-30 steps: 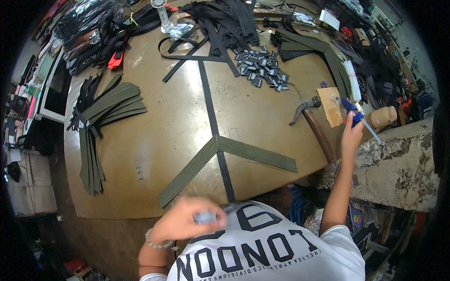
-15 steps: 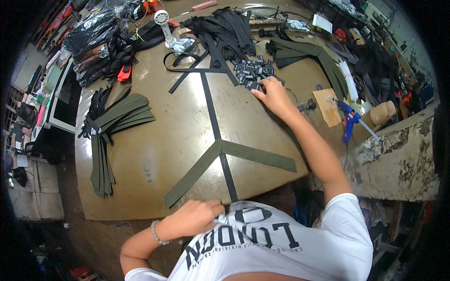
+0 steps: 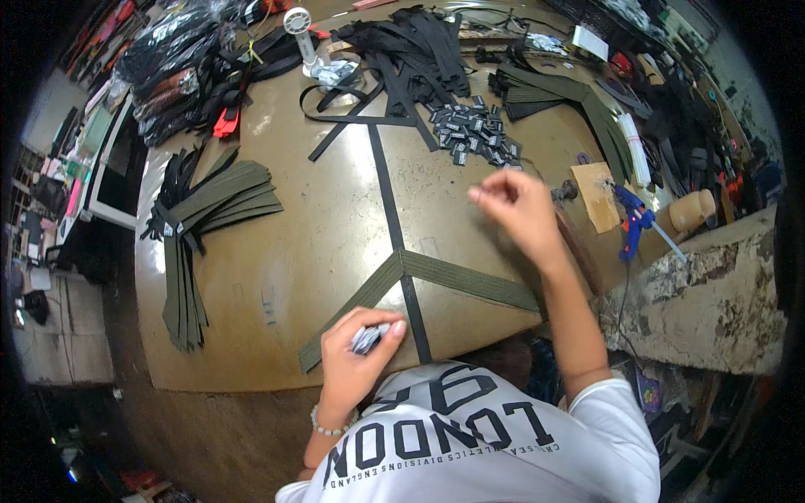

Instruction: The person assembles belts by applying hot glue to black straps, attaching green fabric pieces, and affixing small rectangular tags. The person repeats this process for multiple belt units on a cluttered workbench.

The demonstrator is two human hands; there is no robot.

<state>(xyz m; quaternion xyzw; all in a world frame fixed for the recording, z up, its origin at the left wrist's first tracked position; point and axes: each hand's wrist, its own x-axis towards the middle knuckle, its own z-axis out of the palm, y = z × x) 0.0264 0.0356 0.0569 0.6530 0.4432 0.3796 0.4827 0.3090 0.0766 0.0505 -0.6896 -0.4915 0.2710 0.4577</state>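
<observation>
In my left hand (image 3: 359,345), closed near the table's front edge, is a small black-and-white bundle (image 3: 367,339); its kind is not clear. My right hand (image 3: 520,210) hovers above the table with thumb and fingers pinched together. Whatever may be between those fingertips is too small to make out. Beyond it lies a pile of small black labels (image 3: 470,130) with pale marks. An olive webbing strap (image 3: 465,282), bent into a wide V, crosses a long black strip (image 3: 384,189); its left arm runs behind my left hand.
Olive and black straps lie fanned at left (image 3: 225,194) and far right (image 3: 587,109). A heap of black straps (image 3: 411,50) and a small white fan (image 3: 300,38) stand at the back. At right are a cardboard piece (image 3: 595,197) and a blue glue gun (image 3: 635,220).
My right hand has left the label pile and come back toward me. My left hand has moved up from my shirt to the strap, now showing the bundle.
</observation>
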